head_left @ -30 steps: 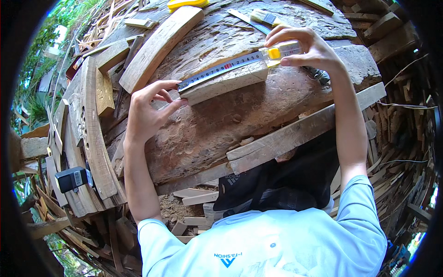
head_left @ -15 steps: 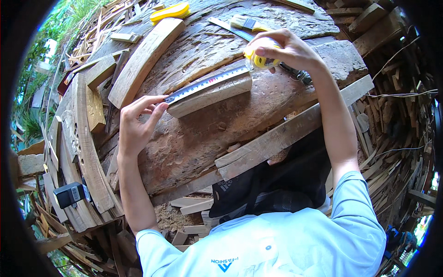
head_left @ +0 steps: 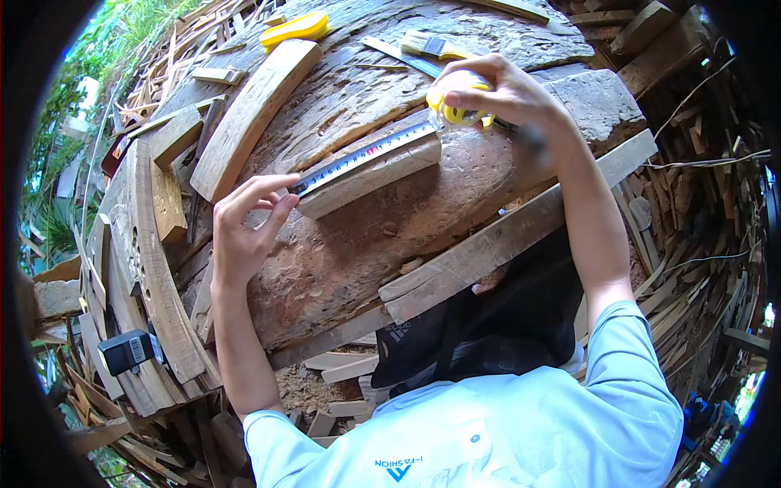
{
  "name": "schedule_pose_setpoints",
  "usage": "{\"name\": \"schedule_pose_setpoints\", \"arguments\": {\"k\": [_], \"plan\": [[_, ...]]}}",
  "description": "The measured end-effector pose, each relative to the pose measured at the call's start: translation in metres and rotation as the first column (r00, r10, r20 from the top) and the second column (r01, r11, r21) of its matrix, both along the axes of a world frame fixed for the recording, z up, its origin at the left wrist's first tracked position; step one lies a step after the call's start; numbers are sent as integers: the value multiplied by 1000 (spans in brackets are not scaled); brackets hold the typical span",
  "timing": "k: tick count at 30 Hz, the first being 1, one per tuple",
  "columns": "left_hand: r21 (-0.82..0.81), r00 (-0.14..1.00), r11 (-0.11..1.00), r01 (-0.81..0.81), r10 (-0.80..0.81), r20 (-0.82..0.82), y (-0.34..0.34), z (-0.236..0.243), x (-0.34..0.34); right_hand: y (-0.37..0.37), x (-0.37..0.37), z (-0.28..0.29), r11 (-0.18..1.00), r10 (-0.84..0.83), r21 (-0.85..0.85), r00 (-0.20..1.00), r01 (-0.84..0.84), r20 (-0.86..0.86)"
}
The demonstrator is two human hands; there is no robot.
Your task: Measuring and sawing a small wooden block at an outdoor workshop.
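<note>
Tape measure (head_left: 366, 154), one, in two hands (head_left: 242, 232) (head_left: 521, 96), one wooden block (head_left: 376, 180) beneath

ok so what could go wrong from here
The left hand is at the end of the tape blade; if it slips, the blade could spring back toward the tape case in the right hand. The wooden block lies on a pitted slab, so it might rock. The paintbrush lies just beyond the right hand, which could knock it.
</note>
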State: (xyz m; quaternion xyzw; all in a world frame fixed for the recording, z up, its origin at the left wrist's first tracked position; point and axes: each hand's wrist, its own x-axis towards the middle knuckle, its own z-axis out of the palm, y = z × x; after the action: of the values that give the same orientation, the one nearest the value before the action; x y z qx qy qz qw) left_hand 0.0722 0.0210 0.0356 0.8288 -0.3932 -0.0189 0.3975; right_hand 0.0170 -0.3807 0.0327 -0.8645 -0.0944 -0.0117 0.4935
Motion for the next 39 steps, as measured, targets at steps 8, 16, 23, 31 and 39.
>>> {"name": "schedule_pose_setpoints", "arguments": {"k": [8, 16, 23, 31, 39], "plan": [[-4, 999, 1000, 4, -4, -38, 0, -5, 0, 4, 0, -3, 991, 102, -102, 989, -91, 111], [-20, 997, 997, 71, -72, -21, 4, -9, 3, 8, 4, -11, 995, 99, -28, 973, -95, 208], [-21, 998, 998, 63, -63, 15, 1, -10, 1, 6, 4, -9, 990, 132, -96, 944, -108, 303], [-26, 1000, 999, 24, -23, 18, 2, -13, -1, 9, -2, 4, 991, 80, -107, 996, -77, 30], [-2, 998, 1000, 9, -8, 66, 0, -12, -2, 1, -2, 0, 984, 136, -137, 980, -117, 144]]}}
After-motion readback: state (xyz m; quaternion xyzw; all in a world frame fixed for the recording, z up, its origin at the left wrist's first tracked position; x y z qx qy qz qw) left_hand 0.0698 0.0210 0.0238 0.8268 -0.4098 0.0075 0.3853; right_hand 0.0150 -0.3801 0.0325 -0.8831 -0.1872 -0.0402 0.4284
